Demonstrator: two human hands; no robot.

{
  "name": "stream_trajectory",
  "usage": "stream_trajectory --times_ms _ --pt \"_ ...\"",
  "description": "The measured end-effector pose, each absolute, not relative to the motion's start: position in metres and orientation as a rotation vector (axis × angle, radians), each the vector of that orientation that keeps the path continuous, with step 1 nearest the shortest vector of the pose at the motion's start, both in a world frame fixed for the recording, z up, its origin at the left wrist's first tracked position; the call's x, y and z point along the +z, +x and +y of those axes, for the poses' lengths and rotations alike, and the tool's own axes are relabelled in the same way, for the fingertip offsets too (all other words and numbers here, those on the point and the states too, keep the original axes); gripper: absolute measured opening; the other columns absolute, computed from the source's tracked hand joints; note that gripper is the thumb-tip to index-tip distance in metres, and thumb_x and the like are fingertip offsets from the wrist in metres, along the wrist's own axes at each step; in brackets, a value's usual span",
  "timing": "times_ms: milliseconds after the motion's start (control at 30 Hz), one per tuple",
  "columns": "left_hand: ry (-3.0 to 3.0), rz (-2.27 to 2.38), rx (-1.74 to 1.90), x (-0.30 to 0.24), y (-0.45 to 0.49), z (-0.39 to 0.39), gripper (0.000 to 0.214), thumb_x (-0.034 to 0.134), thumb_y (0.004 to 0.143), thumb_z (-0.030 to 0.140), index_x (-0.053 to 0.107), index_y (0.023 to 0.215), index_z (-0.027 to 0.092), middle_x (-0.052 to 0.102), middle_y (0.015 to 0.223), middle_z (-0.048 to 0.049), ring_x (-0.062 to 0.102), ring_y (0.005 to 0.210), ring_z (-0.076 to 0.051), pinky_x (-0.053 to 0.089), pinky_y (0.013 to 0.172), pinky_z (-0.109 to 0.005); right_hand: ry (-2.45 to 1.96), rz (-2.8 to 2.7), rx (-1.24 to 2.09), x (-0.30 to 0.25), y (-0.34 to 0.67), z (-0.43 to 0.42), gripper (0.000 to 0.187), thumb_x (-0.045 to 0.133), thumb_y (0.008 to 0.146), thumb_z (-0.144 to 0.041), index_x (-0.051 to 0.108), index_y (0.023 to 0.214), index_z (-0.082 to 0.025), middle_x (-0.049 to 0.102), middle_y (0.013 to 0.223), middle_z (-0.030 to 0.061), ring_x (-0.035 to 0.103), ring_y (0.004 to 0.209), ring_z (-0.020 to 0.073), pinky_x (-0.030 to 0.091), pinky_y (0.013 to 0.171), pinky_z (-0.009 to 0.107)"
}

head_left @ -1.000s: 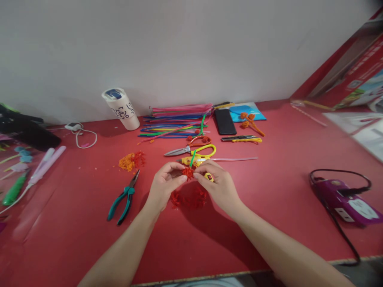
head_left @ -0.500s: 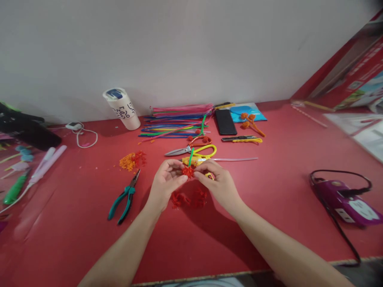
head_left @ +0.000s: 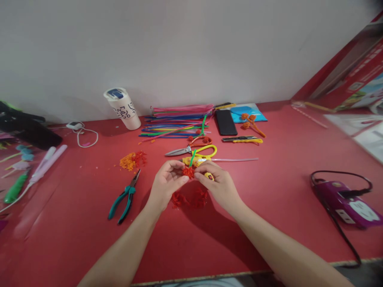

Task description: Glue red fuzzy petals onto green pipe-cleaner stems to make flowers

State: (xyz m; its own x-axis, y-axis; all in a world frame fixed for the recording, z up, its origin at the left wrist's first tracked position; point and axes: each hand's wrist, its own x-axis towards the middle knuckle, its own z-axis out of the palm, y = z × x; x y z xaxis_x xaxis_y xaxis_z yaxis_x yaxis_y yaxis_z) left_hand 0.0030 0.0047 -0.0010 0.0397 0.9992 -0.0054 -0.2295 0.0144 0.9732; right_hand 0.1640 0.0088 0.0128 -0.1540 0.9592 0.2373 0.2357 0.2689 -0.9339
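Note:
Between my fingertips is a small fuzzy red pom-pom (head_left: 188, 172) with a green pipe-cleaner stem (head_left: 193, 158) pointing up. My left hand (head_left: 168, 181) pinches it from the left, thumb below and fingers curled behind. From the other side, my right hand (head_left: 218, 179) grips its right edge between thumb and forefinger. Red fuzzy clippings (head_left: 180, 199) lie on the table under my hands. Just behind them is a yellow glue gun (head_left: 196, 161), partly covered by the stem and fingers, with a clear glue stick (head_left: 236, 160) reaching out rightward. Scissors (head_left: 182, 151) lie beyond it.
Teal pliers (head_left: 127, 198) and orange fluff (head_left: 128, 162) lie left. Pipe cleaners (head_left: 176, 123), a phone (head_left: 226, 122), a cutter (head_left: 243, 139) and an orange pipe-cleaner sprig (head_left: 253, 123) are at the back. A white tumbler (head_left: 123, 109) stands by the wall; a purple power strip (head_left: 348, 203) sits right.
The green stem leans slightly more to the right. Both hands keep their pinch on the red pom-pom, and the rest of the table looks the same.

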Motion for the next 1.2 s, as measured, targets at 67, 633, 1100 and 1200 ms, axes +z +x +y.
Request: stream_trajectory --times_ms 67,633,1100,1200 --pt "1.031 1.010 1.271 -0.0007 0.0033 0.0048 0.029 0.075 0.062 0.019 0.062 0.088 0.019 0.063 0.088 -0.0016 0.057 0.080 -0.013 0.046 0.072 -0.025 -1.131 -1.601 0.965 0.0128 0.1642 0.0088 0.009 0.056 0.077 -0.020 0.061 0.069 -0.020 0.058 0.073 -0.0001 0.055 0.071 0.0146 0.043 0.071 0.027" --pt "0.872 0.995 1.265 0.0050 0.0062 0.0058 0.025 0.074 0.062 0.020 0.065 0.085 0.018 0.062 0.083 -0.0006 0.056 0.075 -0.011 0.044 0.071 -0.023 -1.141 -1.585 0.956 0.0111 0.1632 0.0086 0.007 0.058 0.076 -0.022 0.062 0.071 -0.020 0.062 0.073 0.0006 0.056 0.073 0.0150 0.044 0.072 0.027" --pt "0.987 1.021 1.239 -0.0028 0.0019 0.0064 0.024 0.073 0.065 0.021 0.064 0.087 0.019 0.062 0.086 -0.0014 0.056 0.074 -0.012 0.045 0.071 -0.024 -1.131 -1.609 0.939 0.0093 0.1646 0.0087 0.010 0.056 0.079 -0.020 0.061 0.071 -0.021 0.058 0.073 -0.0006 0.055 0.073 0.0148 0.042 0.071 0.027" --pt "0.987 1.025 1.242 -0.0025 0.0027 0.0062 0.024 0.073 0.065 0.022 0.064 0.087 0.019 0.062 0.084 -0.0011 0.056 0.074 -0.011 0.046 0.071 -0.023 -1.133 -1.603 0.945 0.0085 0.1643 0.0095 0.009 0.056 0.078 -0.020 0.061 0.071 -0.021 0.058 0.073 -0.0005 0.055 0.073 0.0149 0.042 0.071 0.027"
